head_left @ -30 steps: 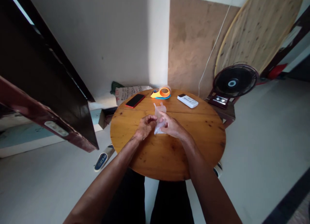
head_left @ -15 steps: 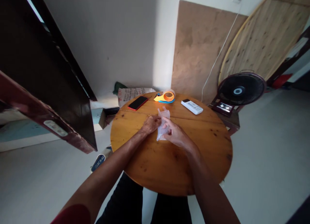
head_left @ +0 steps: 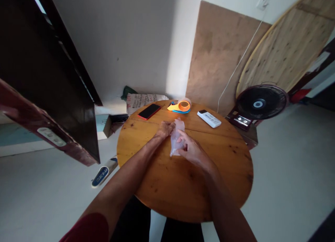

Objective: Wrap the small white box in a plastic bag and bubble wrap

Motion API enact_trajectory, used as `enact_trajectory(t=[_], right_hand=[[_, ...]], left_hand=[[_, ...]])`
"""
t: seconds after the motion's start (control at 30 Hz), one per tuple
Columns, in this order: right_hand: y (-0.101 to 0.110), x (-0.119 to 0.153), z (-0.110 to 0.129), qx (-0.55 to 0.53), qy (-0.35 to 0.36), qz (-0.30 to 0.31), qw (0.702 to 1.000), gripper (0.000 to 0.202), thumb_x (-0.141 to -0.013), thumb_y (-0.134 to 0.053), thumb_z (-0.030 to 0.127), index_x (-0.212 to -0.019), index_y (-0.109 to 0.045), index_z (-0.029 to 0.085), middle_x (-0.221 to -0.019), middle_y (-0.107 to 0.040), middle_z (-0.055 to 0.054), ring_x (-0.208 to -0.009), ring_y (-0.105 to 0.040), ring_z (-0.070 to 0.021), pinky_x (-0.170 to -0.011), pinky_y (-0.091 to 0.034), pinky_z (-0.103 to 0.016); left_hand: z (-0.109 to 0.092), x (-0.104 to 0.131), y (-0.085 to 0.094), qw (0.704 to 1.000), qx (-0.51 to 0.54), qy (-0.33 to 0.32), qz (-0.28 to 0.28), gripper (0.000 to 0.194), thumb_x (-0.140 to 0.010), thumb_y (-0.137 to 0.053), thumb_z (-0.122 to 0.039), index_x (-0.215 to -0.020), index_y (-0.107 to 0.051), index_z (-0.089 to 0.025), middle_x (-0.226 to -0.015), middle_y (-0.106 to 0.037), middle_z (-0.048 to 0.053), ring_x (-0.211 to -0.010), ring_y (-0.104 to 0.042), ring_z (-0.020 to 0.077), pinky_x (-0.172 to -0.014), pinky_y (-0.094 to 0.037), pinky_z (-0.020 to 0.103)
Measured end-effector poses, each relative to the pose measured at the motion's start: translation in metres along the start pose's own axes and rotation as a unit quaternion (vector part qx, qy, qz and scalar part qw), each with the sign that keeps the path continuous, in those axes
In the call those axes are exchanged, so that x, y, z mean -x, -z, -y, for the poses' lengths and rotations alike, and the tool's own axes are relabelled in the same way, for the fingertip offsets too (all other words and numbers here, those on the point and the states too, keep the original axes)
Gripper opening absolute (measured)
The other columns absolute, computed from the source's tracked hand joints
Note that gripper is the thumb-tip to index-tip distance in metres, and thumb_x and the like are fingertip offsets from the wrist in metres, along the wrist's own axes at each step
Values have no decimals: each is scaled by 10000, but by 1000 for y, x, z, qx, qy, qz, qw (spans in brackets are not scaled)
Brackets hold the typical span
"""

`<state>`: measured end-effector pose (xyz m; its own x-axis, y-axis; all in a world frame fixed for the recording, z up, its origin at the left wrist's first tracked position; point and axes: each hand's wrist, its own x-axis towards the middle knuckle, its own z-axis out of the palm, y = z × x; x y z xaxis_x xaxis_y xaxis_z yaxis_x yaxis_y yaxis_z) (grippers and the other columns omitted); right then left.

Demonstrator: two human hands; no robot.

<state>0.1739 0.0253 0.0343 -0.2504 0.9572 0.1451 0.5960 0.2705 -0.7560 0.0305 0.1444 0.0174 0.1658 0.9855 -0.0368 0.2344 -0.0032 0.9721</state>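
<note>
A crumpled, translucent pale plastic bag or wrap (head_left: pixel 176 141) lies on the round wooden table (head_left: pixel 222 172) between my two hands. My left hand (head_left: pixel 166 129) is closed at its upper left edge, fingers curled against the plastic. Over its right side is my right hand (head_left: pixel 193 149), with the thumb and fingers apart and the fingertips at or just above the plastic. What lies inside the plastic, if anything, I cannot make out. Just beyond it sits an orange and blue tape dispenser (head_left: pixel 175 108) with a roll of tape.
A red-edged phone (head_left: pixel 149 111) lies at the table's far left, and a white device with a dark end (head_left: pixel 208 118) at the far right. An electric fan (head_left: pixel 258 104) stands beyond the right edge. A dark door (head_left: pixel 49 71) is on the left.
My left hand has moved slightly up along the plastic, whose upper end now looks less split into strips. My right hand's fingers have spread a little. The camera view has shifted slightly.
</note>
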Motion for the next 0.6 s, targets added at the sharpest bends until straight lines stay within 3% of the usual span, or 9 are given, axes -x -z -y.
enact_trajectory(t=[0.13,0.3,0.6], right_hand=[[2,1,5,8,2,5,1000,820,-700,-595,116,-1454,-352,330,-1068,-592,-2,-608,-468,-80,-624,-420,-232],[1,0,1,12,2,2,1000,804,-706,-613,155,-1455,-353,289,-1090,-590,-20,-623,-480,-92,-615,-422,-242],[0,1,1,19,-10,3,1000,806,-713,-626,166,-1459,-344,280,-1091,-591,-16,-618,-483,-85,-619,-426,-243]], left_hand=[[-5,3,9,992,93,64,49,433,-905,-400,-492,-734,-596,-147,-567,-586,27,-377,-426,87,-382,-273,225],[-8,7,5,981,172,59,72,253,-754,-661,-385,-707,-591,-146,-515,-502,-34,-365,-371,45,-354,-175,186],[1,3,-6,991,119,53,28,225,-777,-653,-270,-631,-528,-152,-416,-417,-57,-346,-326,46,-407,-231,181]])
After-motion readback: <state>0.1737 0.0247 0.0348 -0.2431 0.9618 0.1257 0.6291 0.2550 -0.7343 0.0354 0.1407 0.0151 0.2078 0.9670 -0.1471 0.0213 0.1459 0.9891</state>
